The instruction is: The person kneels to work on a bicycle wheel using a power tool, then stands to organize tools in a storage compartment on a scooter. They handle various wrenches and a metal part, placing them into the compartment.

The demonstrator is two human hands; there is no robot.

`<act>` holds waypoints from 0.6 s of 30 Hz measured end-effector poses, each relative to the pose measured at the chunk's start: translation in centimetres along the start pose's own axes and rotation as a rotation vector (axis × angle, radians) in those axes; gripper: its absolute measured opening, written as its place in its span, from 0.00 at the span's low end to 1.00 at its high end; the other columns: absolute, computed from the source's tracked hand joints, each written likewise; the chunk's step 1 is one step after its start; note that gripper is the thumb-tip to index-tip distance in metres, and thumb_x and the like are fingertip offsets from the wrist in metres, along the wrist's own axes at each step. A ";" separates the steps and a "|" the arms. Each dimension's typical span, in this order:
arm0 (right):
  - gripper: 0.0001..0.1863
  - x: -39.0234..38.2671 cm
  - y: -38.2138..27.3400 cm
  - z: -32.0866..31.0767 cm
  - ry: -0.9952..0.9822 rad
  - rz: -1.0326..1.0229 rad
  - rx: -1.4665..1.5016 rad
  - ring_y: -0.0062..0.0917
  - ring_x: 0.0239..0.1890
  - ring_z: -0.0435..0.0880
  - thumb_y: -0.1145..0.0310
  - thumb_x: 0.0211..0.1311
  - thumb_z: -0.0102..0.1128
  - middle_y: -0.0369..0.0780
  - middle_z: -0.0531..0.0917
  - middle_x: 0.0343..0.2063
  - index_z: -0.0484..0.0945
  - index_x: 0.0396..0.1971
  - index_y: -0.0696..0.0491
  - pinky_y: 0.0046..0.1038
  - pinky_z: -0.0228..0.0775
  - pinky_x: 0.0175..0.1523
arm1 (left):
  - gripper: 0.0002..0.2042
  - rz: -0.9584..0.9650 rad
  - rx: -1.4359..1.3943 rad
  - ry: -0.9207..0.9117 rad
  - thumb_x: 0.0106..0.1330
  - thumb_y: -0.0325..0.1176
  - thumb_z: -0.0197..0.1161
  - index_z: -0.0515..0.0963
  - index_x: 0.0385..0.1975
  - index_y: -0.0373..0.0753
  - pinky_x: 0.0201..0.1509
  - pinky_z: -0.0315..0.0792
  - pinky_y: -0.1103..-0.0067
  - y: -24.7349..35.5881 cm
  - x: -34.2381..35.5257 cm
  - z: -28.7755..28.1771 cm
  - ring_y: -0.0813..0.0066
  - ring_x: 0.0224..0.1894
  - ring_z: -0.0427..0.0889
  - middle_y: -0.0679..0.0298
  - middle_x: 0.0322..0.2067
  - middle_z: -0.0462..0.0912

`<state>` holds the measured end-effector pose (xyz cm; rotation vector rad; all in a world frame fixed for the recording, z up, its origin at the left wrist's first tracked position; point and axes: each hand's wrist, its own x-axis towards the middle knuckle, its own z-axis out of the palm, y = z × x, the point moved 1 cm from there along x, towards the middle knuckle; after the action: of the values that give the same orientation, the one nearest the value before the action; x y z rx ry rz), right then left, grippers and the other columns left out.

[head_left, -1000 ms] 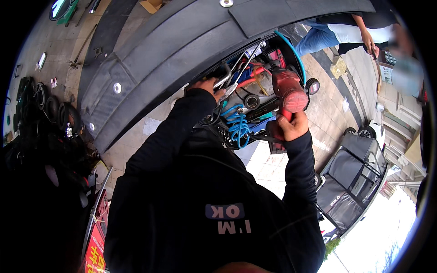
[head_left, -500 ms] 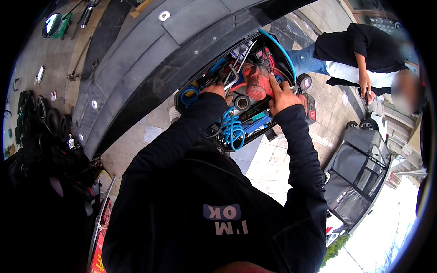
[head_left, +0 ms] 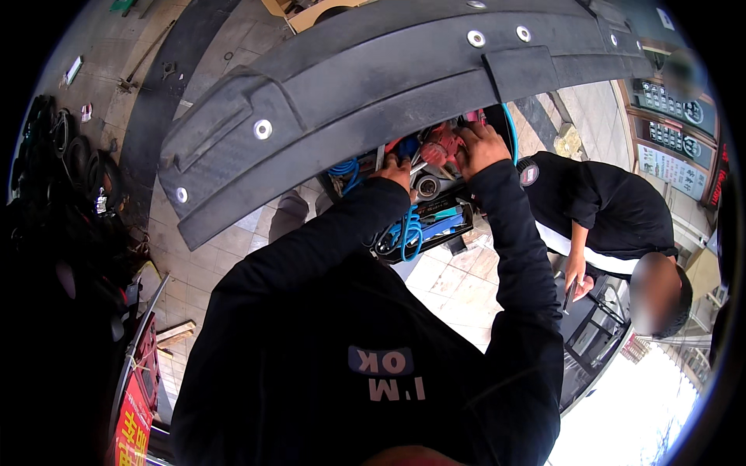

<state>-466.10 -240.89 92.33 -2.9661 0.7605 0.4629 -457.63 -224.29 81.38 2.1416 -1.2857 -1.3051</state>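
Both of my hands reach into a black toolbox (head_left: 460, 233) crowded with tools, under a large dark panel that hides its far part. My right hand (head_left: 486, 146) is closed against the side of a red power tool (head_left: 441, 147). My left hand (head_left: 395, 175) has its fingers curled down among metal tools left of the power tool; what they hold is hidden. Just below the power tool sits a round metal-rimmed part (head_left: 427, 186). A coiled blue hose (head_left: 410, 235) hangs at the box's near edge, beside a blue-handled tool (head_left: 444, 226).
The curved black panel (head_left: 350, 116) with round metal studs spans above my hands. A co-worker in a dark top (head_left: 614, 206) bends at the right, holding a thin dark object. Tyres (head_left: 78, 155) lie at the left, a red sign (head_left: 136, 415) lower left, on tiled floor.
The view has shifted, so the panel now covers more of the toolbox. My left hand has moved right, nearer the power tool. The co-worker appears lower and closer to my right arm.
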 end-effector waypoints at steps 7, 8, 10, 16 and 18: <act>0.24 11.0 -2.3 11.2 -0.462 -0.112 -0.184 0.42 0.57 0.79 0.52 0.63 0.54 0.47 0.80 0.56 0.80 0.54 0.49 0.41 0.70 0.63 | 0.39 0.001 0.150 0.057 0.60 0.48 0.67 0.62 0.68 0.36 0.49 0.78 0.57 0.9 0.8 2.6 0.47 0.51 0.82 0.49 0.66 0.62; 0.25 11.9 -2.6 11.6 -0.493 -0.120 -0.202 0.42 0.59 0.79 0.51 0.64 0.53 0.47 0.79 0.57 0.80 0.55 0.48 0.41 0.70 0.64 | 0.38 -0.029 0.201 0.039 0.61 0.48 0.67 0.61 0.68 0.37 0.47 0.78 0.57 1.3 0.7 2.6 0.47 0.51 0.82 0.49 0.66 0.61; 0.26 13.4 -4.2 12.3 -0.607 -0.091 -0.203 0.41 0.61 0.77 0.50 0.63 0.54 0.47 0.78 0.59 0.79 0.57 0.47 0.41 0.69 0.65 | 0.38 -0.050 0.201 0.054 0.61 0.49 0.66 0.61 0.68 0.37 0.47 0.78 0.57 1.2 0.8 2.3 0.47 0.51 0.82 0.50 0.66 0.61; 0.23 12.4 -5.5 12.3 -0.589 -0.184 -0.214 0.40 0.56 0.81 0.52 0.63 0.55 0.46 0.82 0.52 0.81 0.54 0.46 0.41 0.73 0.59 | 0.36 -0.051 0.039 0.058 0.62 0.50 0.65 0.64 0.67 0.41 0.54 0.76 0.58 0.8 0.5 2.0 0.45 0.55 0.79 0.46 0.66 0.61; 0.20 13.0 -5.7 12.5 -0.719 -0.286 -0.185 0.40 0.51 0.83 0.54 0.60 0.59 0.47 0.86 0.44 0.83 0.50 0.46 0.42 0.75 0.54 | 0.35 0.027 -0.113 0.068 0.62 0.50 0.66 0.65 0.66 0.41 0.57 0.75 0.58 -0.7 0.0 1.2 0.43 0.56 0.78 0.43 0.65 0.63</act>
<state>-455.97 -240.47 76.35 -2.6535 0.2197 1.5057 -458.26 -223.74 80.26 2.0661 -1.1809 -1.2528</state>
